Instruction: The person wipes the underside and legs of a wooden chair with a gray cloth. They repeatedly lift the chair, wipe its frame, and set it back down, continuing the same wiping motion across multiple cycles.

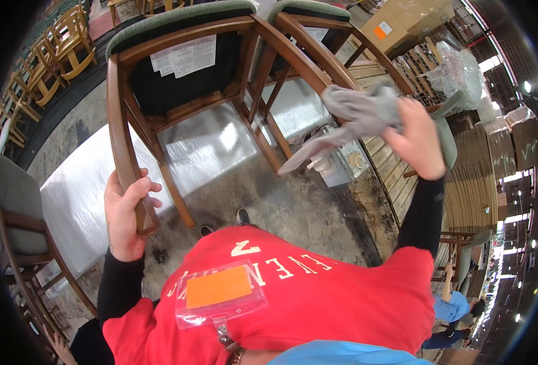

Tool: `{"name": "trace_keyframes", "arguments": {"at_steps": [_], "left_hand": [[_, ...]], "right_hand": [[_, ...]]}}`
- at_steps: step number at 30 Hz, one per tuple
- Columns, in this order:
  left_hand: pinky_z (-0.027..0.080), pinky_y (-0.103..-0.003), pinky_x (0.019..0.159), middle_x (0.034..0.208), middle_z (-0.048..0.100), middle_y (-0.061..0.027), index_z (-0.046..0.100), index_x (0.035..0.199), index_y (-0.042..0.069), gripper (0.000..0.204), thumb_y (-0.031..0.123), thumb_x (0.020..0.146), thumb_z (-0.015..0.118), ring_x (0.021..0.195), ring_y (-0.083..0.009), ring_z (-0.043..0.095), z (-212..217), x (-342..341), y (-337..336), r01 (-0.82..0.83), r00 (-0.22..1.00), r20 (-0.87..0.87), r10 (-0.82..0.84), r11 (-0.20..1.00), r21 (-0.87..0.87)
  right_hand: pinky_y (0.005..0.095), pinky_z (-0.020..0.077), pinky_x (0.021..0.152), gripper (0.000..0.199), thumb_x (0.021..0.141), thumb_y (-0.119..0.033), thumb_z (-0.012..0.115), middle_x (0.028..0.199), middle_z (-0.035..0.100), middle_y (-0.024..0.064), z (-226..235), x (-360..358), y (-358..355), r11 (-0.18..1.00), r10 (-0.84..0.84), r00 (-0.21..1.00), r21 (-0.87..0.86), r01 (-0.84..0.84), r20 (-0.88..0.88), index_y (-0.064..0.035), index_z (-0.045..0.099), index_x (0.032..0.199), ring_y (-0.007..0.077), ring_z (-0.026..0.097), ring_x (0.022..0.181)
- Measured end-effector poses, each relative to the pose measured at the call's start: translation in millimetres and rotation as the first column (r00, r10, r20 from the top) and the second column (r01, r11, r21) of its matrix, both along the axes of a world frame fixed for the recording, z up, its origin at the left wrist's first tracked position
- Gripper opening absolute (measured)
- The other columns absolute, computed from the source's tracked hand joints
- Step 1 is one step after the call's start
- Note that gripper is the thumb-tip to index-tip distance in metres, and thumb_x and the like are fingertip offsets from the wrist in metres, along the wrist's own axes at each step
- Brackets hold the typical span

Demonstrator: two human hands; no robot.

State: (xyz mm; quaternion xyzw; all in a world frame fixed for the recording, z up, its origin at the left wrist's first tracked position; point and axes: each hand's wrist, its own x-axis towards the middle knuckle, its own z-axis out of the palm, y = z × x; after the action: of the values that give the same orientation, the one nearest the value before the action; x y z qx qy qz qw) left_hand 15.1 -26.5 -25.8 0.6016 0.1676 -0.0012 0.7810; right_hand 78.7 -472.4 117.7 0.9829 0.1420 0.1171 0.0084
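A brown wooden chair [118,115] with a green padded seat is tipped so its dark underside and paper labels [187,58] face me. My left hand [123,210] is wrapped round the lower end of one of its legs. In my right hand [420,137] is a crumpled grey cloth [366,112], with one end hanging loose. The cloth is by the frame of a second, similar chair [308,45], which is tipped beside the first; whether it touches the wood I cannot tell.
Plastic-wrapped flat sheeting [80,188] lies beyond the chairs. To the right are a slatted wooden surface [393,164], a small grey box [333,170] and stacked cardboard [471,182]. Another chair [20,207] stands left. A co-worker's hand [59,348] shows lower left; a person in blue [454,307] is at right.
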Motion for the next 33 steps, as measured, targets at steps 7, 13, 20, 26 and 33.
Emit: {"name": "trace_keyframes", "arguments": {"at_steps": [7,13,20,26,33], "left_hand": [[0.054,-0.031,0.064,0.11,0.055,-0.0107,0.044,0.127,0.0,0.052,0.008,0.083,0.07,0.08,-0.0177,0.063,-1.9,-3.2,-3.2,-0.036,0.999,0.01,0.037,0.993,-0.113],[0.053,-0.029,0.062,0.112,0.054,-0.0114,0.041,0.135,-0.002,0.06,0.004,0.082,0.067,0.073,-0.0159,0.061,1.2,-3.6,-5.6,-0.057,0.998,0.009,0.059,0.99,-0.127],[0.053,-0.029,0.057,0.113,0.053,-0.0136,0.04,0.138,-0.002,0.064,0.0,0.079,0.066,0.068,-0.0165,0.061,2.9,-2.4,-7.4,-0.071,0.997,-0.034,0.068,0.991,-0.115],[0.052,-0.03,0.054,0.111,0.056,-0.0155,0.044,0.133,-0.005,0.058,-0.001,0.079,0.063,0.066,-0.0186,0.061,-4.8,-4.6,-11.8,-0.137,0.989,0.022,0.143,0.974,-0.181],[0.051,-0.029,0.052,0.109,0.056,-0.0146,0.045,0.128,-0.007,0.054,0.004,0.078,0.064,0.063,-0.0159,0.059,-5.2,0.2,-11.0,-0.141,0.988,0.042,0.147,0.983,-0.113]], "right_hand": [[0.041,0.058,0.076,0.104,0.076,-0.041,0.08,0.105,0.064,0.028,-93.9,104.2,62.6,0.907,-0.173,0.98,-0.404,0.12,-0.097,0.0114,0.026,0.148,0.0353,0.07,0.088],[0.047,0.0569,0.076,0.063,0.082,-0.047,0.069,0.089,0.068,0.0294,-116.9,230.8,78.4,0.97,0.073,0.993,-0.224,-0.093,-0.095,0.0075,0.048,0.105,0.0411,0.07,0.087],[0.0429,0.0514,0.093,0.07,0.079,-0.062,0.062,0.108,0.068,0.0287,-127.5,384.2,130.3,0.975,0.079,0.951,-0.176,-0.136,-0.3,0.003,0.072,0.103,0.04,0.066,0.103],[0.0417,0.0517,0.091,0.086,0.069,-0.046,0.074,0.11,0.065,0.0327,-130.8,374.0,114.8,0.995,0.059,0.964,0.09,-0.037,-0.261,0.011,0.047,0.128,0.0403,0.066,0.105],[0.0505,0.0538,0.08,0.092,0.073,-0.023,0.067,0.097,0.066,0.0328,-114.3,180.8,35.8,0.995,0.09,0.948,0.063,-0.074,-0.304,0.006,0.022,0.147,0.0472,0.065,0.091]]}}
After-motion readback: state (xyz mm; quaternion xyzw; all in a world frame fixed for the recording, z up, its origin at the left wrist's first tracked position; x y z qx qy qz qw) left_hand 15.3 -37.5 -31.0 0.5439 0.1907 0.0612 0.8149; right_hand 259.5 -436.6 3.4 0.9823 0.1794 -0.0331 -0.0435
